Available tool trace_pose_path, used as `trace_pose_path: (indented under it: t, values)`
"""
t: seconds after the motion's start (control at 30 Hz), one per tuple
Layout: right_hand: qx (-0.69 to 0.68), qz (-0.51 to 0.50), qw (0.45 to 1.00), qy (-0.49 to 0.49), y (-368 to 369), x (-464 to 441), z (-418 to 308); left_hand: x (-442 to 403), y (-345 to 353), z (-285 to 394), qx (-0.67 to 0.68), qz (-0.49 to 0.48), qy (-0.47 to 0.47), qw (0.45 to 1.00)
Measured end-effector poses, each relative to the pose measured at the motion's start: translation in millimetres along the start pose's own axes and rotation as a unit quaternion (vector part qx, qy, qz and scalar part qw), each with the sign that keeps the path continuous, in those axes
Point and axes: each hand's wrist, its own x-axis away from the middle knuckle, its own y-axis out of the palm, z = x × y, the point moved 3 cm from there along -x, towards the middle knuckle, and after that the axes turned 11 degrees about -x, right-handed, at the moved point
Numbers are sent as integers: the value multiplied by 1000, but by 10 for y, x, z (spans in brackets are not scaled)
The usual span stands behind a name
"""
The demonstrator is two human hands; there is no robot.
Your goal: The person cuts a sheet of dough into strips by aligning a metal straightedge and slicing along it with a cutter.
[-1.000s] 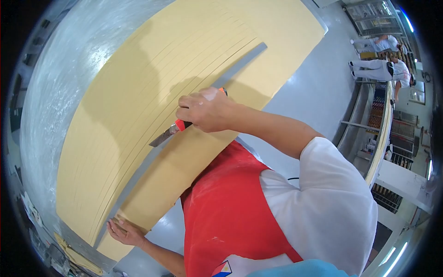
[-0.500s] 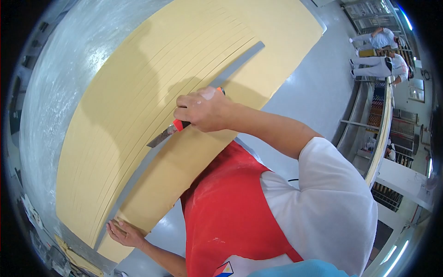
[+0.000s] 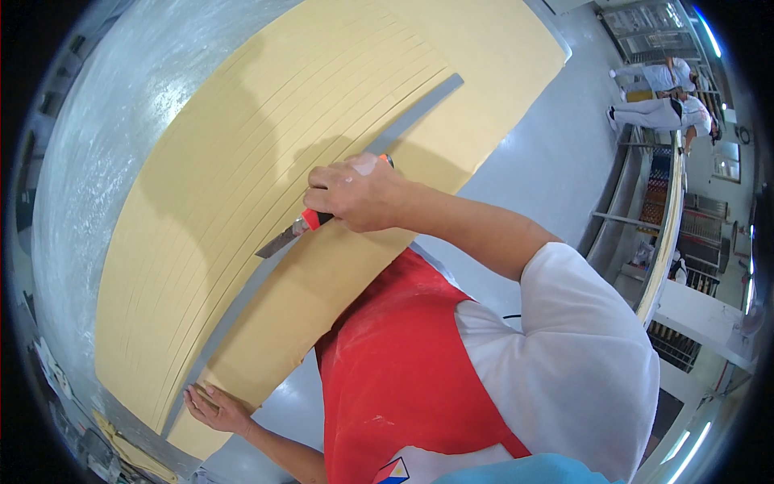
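A wide pale-yellow dough sheet (image 3: pixel 266 323) lies before me, its far part scored with many thin parallel cuts. Along it rests a long grey metal straightedge (image 3: pixel 419 109). My right hand (image 3: pixel 359 192), closed over the middle of the straightedge, grips a knife (image 3: pixel 284 240) with a red and black handle. The knife's short blade points down-left, close to the straightedge's cut side. Near the straightedge's lower end, my left hand (image 3: pixel 219 409) lies with fingers stretched out at its edge, on the near strip of dough.
Under the dough is a shiny table (image 3: pixel 169 97) with whitish smears. Folded dough strips (image 3: pixel 133 452) sit at lower left. My red apron (image 3: pixel 395 355) is against the near edge. Two people (image 3: pixel 665 113) in white stand at upper right by a long bench (image 3: pixel 665 234).
My left hand and the lower end of the straightedge have shifted very slightly left. My right hand and the knife look almost still. The people in the background have changed posture a little.
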Motion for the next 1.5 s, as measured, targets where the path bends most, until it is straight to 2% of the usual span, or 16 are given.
trace_pose_path:
  t: [0.23, 0.33, 0.5, 0.63, 0.7, 0.73, 0.8, 0.9, 1.03, 1.13, 1.17, 1.2, 1.3, 1.33, 1.43, 1.5]
  values:
    - [-28, 8, 999, 45, -144, 187, -8, -51, -12, 9, -25, -3, 6, 1000]
    - [-16, 28, 995, 99, -287, 325, 59, -205, -57, 114, -31, -8, -37, 999]
    - [-19, 51, 991, 122, -355, 486, 349, -490, -90, 310, -171, -154, -137, 963]
    - [3, 16, 994, 108, -368, 561, 475, -675, -4, 68, -187, -258, -180, 931]
    - [32, -37, 994, 95, -345, 595, 518, -649, 64, -9, -54, -328, -264, 905]
    - [28, -38, 995, 91, -354, 611, 531, -664, 23, 33, -58, -326, -269, 904]
    - [42, -56, 995, 74, -374, 648, 547, -668, 34, 133, 68, -388, -309, 866]
    - [23, -90, 994, 62, -417, 651, 592, -740, 42, 150, -21, -400, -309, 863]
    - [5, -108, 993, 44, -485, 639, 595, -753, 86, 40, 29, -391, -284, 875]
    - [-131, -42, 989, 54, -809, 574, 615, -872, 118, 209, 39, -381, -121, 916]
    - [-174, -63, 980, 67, -921, 539, 675, -875, -3, 418, 103, -370, -189, 904]
    - [-191, -26, 980, 40, -888, 528, 853, -856, 34, 356, 72, -397, -208, 891]
    - [-279, 4, 930, 240, -1149, 362, 970, -856, 15, 317, -77, -390, -194, 897]
    - [-281, -48, 905, 317, -1212, 254, 972, -785, 107, 231, -165, -353, -165, 906]
    - [-400, -55, 884, 235, -975, -177, 886, -872, -120, 479, -168, -387, -242, 874]
    - [-587, 65, 769, 246, -788, -504, 346, -942, -214, 587, -147, -389, -291, 862]
